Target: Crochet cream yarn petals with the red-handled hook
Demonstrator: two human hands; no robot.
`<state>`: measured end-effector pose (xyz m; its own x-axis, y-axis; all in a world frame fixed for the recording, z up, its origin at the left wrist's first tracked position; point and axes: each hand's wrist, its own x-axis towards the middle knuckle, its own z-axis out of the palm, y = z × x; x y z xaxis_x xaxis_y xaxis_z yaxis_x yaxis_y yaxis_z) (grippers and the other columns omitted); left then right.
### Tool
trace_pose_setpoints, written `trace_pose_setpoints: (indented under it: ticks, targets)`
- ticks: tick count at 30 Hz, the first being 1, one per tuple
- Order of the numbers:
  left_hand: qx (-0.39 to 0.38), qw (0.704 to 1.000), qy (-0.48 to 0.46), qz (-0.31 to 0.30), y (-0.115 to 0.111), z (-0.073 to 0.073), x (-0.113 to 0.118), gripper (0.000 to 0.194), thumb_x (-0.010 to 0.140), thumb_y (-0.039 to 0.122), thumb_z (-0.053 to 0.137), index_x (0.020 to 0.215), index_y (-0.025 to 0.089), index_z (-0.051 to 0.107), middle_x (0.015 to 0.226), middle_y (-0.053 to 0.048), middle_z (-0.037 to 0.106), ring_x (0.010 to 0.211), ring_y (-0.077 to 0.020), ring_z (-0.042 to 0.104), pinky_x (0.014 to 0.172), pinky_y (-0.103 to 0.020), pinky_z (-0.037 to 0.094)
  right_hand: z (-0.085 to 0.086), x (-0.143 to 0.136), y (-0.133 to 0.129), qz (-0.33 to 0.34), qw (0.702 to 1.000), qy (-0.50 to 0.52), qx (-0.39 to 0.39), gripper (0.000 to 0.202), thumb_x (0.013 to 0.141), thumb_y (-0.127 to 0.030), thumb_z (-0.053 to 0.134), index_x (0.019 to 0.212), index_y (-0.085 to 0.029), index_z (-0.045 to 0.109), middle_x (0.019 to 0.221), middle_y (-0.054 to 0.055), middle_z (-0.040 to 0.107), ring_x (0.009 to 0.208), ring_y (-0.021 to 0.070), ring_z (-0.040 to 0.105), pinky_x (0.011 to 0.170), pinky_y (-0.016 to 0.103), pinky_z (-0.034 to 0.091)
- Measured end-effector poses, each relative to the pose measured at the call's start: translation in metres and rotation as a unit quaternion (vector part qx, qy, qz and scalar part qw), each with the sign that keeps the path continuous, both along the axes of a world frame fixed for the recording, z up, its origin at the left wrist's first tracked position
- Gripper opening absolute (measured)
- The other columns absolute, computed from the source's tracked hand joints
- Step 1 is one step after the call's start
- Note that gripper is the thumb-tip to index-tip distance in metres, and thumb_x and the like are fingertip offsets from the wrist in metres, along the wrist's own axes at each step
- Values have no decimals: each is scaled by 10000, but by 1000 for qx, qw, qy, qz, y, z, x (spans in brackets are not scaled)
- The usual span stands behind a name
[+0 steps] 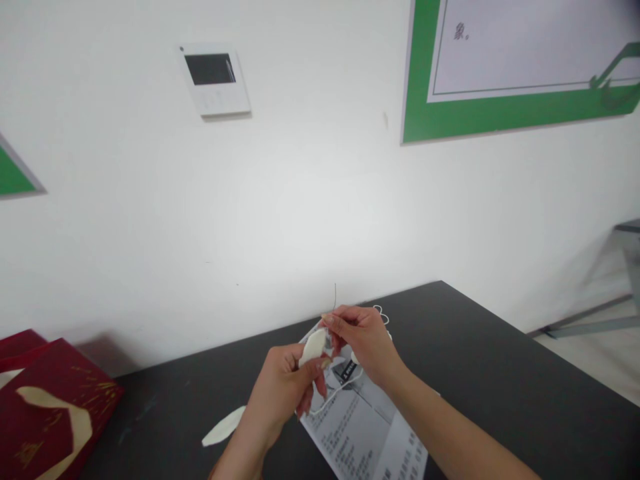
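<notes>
Left hand (283, 379) and right hand (369, 341): two hands in all
Pale leaf-shaped pieces (314, 347): two that I can make out from here
Thin needle (335, 295): just one
White cord (345, 385): several stretches showing, so I can't tell how many lengths
Printed sheet (345, 430): one
Black table (490, 380): one
Red bag (50, 417): at least one
Green-bordered boards (465, 112): two
Wall screen (213, 70): one
</notes>
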<state>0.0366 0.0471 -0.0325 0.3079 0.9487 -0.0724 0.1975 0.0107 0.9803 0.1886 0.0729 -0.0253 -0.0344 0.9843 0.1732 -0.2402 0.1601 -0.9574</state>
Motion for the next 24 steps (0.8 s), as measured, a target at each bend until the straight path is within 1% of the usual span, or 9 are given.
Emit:
trace_pose_setpoints:
  ticks: [2,6,13,15,18,20,21,23,24]
  targets:
    - [-20,1000,2,-14,0,-1,-5,425,791,462,648,502,161,571,397,25,501,282,-59,341,320,-203,229,2,4,2,0,1000,-7,4,311,715,-423,757,624,-128,726,432,-36,546,377,75,472,407,205,389]
    - [-48,998,8,-28,-1,0,-12,432,771,468,689,493,162,566,380,33,491,273,-50,337,305,-189,226,6,13,4,0,1000,-18,10,326,718,-436,756,628,-123,732,436,-35,540,372,76,475,404,209,395]
    - [-70,995,23,-60,0,1,-23,404,776,517,671,598,158,623,412,50,518,272,-39,302,298,-192,194,10,22,6,-35,998,-42,34,344,740,-460,741,652,-128,729,501,-18,561,403,97,508,421,241,455]
    - [-71,994,43,-71,1,0,-25,407,794,515,660,608,156,616,415,55,518,277,-39,306,302,-194,202,11,32,11,-64,995,-53,53,361,758,-481,718,675,-130,731,503,-20,542,411,106,493,424,264,473]
    - [-61,991,95,-73,2,0,-27,409,884,468,600,620,156,581,438,81,495,299,-41,317,312,-192,238,15,49,16,-158,980,-71,102,377,848,-504,612,752,-159,727,536,-29,515,449,114,465,465,286,485]
    - [-46,987,140,-62,4,-1,-28,376,940,417,555,676,151,584,493,88,497,330,-47,358,334,-191,304,22,54,9,-213,961,-102,142,301,883,-441,596,805,-187,736,594,-10,564,531,137,512,577,317,512]
    - [-39,984,161,-59,5,-1,-29,341,950,393,550,720,146,598,533,83,517,357,-52,399,356,-195,350,25,52,3,-217,954,-127,165,236,870,-396,632,813,-198,748,658,14,619,615,159,556,669,344,521]
    - [-26,978,194,-67,6,-1,-31,260,946,360,569,822,139,630,629,57,582,428,-70,491,415,-214,434,31,42,-14,-183,943,-181,212,95,774,-316,743,795,-229,777,867,53,712,863,220,616,861,385,488]
    - [-20,976,203,-75,6,-1,-33,239,938,350,584,840,138,635,660,48,602,458,-80,522,439,-226,458,32,34,-23,-143,935,-221,239,133,735,-274,780,863,-241,787,965,58,731,991,246,608,967,405,439]
